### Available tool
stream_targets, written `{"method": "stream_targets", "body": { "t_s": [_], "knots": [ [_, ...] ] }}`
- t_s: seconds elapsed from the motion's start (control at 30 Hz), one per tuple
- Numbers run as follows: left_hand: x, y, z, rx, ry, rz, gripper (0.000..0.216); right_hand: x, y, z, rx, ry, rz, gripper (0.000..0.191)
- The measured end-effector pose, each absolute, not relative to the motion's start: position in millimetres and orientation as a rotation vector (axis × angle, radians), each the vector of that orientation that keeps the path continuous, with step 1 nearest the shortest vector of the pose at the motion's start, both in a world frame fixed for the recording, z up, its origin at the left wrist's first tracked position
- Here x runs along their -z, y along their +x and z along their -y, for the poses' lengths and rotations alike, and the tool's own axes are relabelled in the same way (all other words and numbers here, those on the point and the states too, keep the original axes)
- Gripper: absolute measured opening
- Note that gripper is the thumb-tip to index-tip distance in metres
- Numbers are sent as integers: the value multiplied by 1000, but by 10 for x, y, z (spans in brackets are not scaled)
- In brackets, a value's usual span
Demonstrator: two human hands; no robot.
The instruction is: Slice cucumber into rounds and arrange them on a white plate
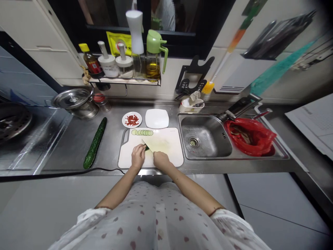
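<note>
A white cutting board (171,152) lies on the steel counter in front of me. My right hand (161,160) is closed round the handle of a wide pale knife (156,144) whose blade rests on the board. My left hand (138,156) is curled over a short dark-green cucumber piece (147,148) right beside the blade. A row of several cucumber slices (142,132) lies along the board's far edge.
A whole cucumber (95,143) lies left of the board. Behind the board sit a small plate of chopped red chilli (131,119) and a white dish (156,118). A sink (205,139) with a red bag (249,135) is at right; a lidded pot (75,102) and a bottle rack (125,80) stand at the back left.
</note>
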State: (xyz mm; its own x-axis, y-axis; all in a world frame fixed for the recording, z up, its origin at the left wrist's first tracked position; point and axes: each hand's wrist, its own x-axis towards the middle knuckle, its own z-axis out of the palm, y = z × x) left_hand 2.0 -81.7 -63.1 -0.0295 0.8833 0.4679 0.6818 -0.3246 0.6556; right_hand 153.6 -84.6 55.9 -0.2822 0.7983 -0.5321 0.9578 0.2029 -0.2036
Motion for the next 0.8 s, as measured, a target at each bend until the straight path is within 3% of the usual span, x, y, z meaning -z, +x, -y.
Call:
{"method": "stream_targets", "body": {
  "t_s": [0.8],
  "knots": [
    [619,20,826,-1264,2011,-1680,23,-375,1491,853,714,1731,-2178,30]
  ]
}}
